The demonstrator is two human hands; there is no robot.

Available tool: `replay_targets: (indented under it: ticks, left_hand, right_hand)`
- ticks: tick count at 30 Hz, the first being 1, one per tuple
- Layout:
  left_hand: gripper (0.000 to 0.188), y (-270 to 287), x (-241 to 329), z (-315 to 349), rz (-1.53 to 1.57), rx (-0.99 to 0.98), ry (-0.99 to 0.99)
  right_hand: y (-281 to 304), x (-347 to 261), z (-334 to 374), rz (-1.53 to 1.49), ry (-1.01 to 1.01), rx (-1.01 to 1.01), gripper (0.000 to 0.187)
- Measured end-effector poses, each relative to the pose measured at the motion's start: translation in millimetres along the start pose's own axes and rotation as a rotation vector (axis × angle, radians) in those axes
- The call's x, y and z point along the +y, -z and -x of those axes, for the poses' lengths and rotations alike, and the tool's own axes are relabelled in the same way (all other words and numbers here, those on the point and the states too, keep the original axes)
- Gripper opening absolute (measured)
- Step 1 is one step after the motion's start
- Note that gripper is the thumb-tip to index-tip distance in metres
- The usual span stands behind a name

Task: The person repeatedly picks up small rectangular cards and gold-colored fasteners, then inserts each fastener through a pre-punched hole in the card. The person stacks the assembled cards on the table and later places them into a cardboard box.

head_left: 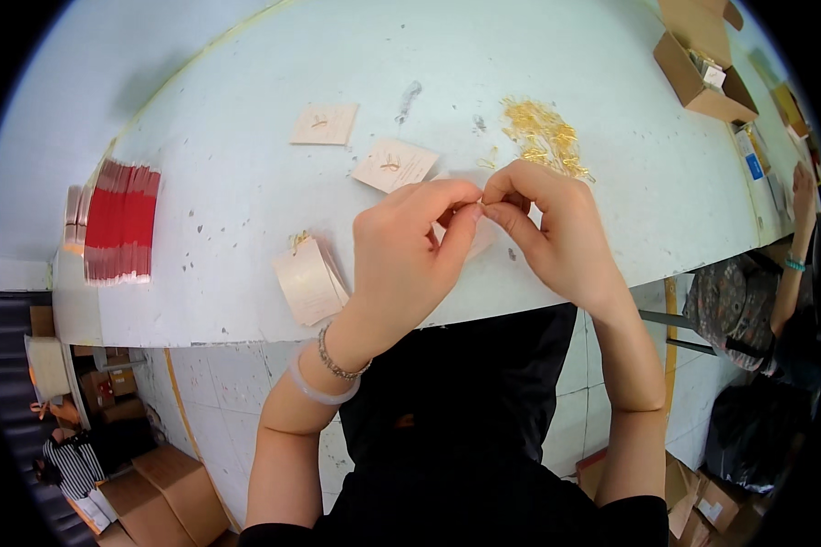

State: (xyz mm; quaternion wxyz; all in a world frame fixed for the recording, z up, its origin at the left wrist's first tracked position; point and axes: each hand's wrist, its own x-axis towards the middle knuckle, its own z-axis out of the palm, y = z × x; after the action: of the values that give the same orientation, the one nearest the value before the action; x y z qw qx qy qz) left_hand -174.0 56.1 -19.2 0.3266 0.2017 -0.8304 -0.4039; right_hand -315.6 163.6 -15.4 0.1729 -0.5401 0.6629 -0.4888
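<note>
My left hand (420, 232) and my right hand (549, 228) meet over the table, thumbs and forefingers pinched together fingertip to fingertip. Whatever sits between those fingertips is too small to make out. Beneath them a pale card (480, 239) lies partly covered by my fingers. Just beyond my left hand is a cream card (395, 165) with a small brown-gold loop on it, and a similar cream card (325, 124) lies farther left. Left of my wrist, a stack of cream tags (308, 284) has gold pins at its top. Beyond my right hand spreads a pile of small gold pins (545, 135).
Red packets in clear sleeves (121, 223) stand stacked at the table's left. An open cardboard box (702, 77) is at the far right, near another person's arm (801, 214). The table's near edge (447, 321) runs below my hands. Large cartons (169, 497) stand lower left.
</note>
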Motion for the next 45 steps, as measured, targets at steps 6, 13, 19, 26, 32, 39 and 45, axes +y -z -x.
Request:
replay_targets:
  ticks: [6, 13, 19, 26, 32, 39, 45]
  left_hand:
    - [0.008, 9, 8, 7, 0.024, 0.008, -0.094]
    - [0.014, 17, 13, 13, -0.194, 0.062, -0.338]
    - [0.012, 16, 10, 11, -0.234, 0.07, -0.469]
    - [0.01, 14, 6, 10, -0.27, 0.082, -0.526]
    - [0.014, 16, 10, 9, -0.192, 0.043, -0.366]
    - [0.021, 13, 10, 7, -0.412, 0.095, -0.544]
    - [0.021, 12, 9, 4, -0.427, 0.118, -0.588]
  right_hand:
    - [-20, -10, 10, -0.424, -0.073, 0.214, 0.008]
    - [-17, -23, 12, -0.611, -0.205, 0.16, 0.013]
    - [-14, -20, 11, -0.707, -0.281, 0.107, 0.013]
    - [-12, -16, 8, -0.748, -0.355, 0.065, 0.014]
    - [-13, -19, 9, -0.615, -0.307, 0.11, 0.02]
    - [-23, -26, 10, -0.465, -0.204, 0.235, 0.014]
    - [-18, -25, 6, -0.548, -0.265, 0.195, 0.012]
